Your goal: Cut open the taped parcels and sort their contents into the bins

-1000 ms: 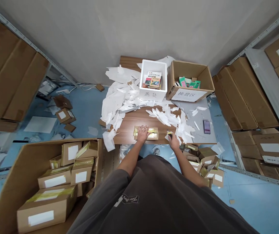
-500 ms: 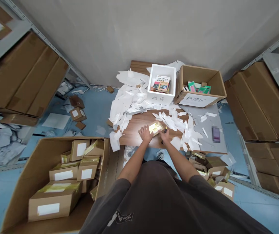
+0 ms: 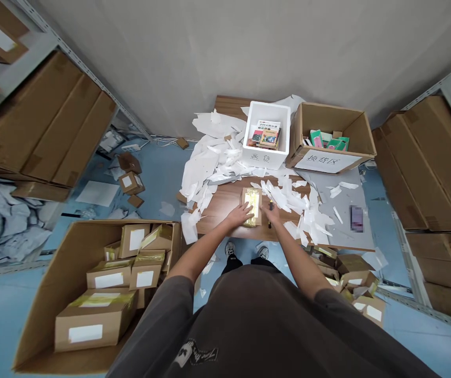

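A small cardboard box [image 3: 252,195] with yellowish tape and a white label lies on the wooden table, its long side pointing away from me. My left hand [image 3: 241,215] rests on its lower left part with the fingers stretched out flat. Just right of the box, my right hand [image 3: 271,213] is closed around a slim black-and-yellow utility knife [image 3: 270,222], which points away from me. Whether its blade is out is too small to tell. The right fingertips are close to the box's right side.
Torn white paper [image 3: 201,165] covers much of the table [image 3: 217,207]. At the back stand a white foam bin [image 3: 265,158] with books and a labelled carton [image 3: 333,161]. A large carton [image 3: 36,315] of taped boxes is at left; more boxes [image 3: 353,273] lie at right. Shelves flank both sides.
The small box has turned from lying slantwise to pointing straight away from me. My left hand has shifted to its lower left part, and the knife in my right hand now shows more clearly.
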Demonstrator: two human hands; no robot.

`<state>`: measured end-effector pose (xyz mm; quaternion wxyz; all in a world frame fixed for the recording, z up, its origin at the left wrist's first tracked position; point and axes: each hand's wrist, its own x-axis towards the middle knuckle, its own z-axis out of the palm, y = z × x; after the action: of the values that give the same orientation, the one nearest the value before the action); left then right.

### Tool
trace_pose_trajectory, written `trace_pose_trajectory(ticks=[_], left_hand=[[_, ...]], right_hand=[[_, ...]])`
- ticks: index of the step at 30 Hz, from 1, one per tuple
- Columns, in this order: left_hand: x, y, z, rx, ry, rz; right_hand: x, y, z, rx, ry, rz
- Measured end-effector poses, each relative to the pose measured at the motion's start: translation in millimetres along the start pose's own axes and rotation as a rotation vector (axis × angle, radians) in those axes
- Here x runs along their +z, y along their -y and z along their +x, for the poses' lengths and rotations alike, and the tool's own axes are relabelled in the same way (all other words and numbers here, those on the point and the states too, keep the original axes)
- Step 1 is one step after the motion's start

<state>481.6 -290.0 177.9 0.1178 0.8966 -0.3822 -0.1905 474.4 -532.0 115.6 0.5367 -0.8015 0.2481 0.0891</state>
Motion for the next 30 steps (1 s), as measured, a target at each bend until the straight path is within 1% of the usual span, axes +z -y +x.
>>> trace_pose_trajectory(ticks=[3,5,6,8,10,13,16,19,21,23,25,28,30], left_hand=[[-4.8,2,11,0.037,-0.001,-0.023],[-2.8,-5,16,0.008,0.005,-0.064],[-0.5,-10,17,-0.018,0.008,-0.087],[4.9,-20,17,-0.092,-0.010,-0.112],[9.4,-29,17,-0.173,-0.041,-0.099],[12.0,-38,17,-0.274,-0.062,-0.064],[10.8,-40,22,-0.341,-0.068,-0.037],[7.8,-37,31,-0.356,-0.029,-0.044],[5.5,-34,37,-0.350,0.005,-0.063],[4.0,-32,42,-0.349,0.018,-0.069],[4.1,-30,44,-0.353,0.017,-0.065],[6.9,-29,42,-0.357,0.020,-0.074],[8.8,-29,41,-0.369,0.024,-0.082]], right_hand=[[1,-24,-31,0.067,0.054,-0.031],[3,-31,-39,0.107,0.034,-0.072],[3,-30,-38,0.115,0.007,-0.092],[4,-21,-27,0.098,-0.043,-0.128],[5,-6,-10,0.041,-0.035,-0.150],[3,18,12,-0.080,0.047,-0.169],[-10,28,14,-0.170,0.154,-0.191],[-31,24,1,-0.184,0.355,-0.155],[-45,18,-8,-0.152,0.504,-0.141],[-55,15,-13,-0.114,0.606,-0.167],[-61,16,-11,-0.111,0.626,-0.247],[-67,23,-1,-0.171,0.597,-0.405],[-69,28,5,-0.199,0.620,-0.481]])
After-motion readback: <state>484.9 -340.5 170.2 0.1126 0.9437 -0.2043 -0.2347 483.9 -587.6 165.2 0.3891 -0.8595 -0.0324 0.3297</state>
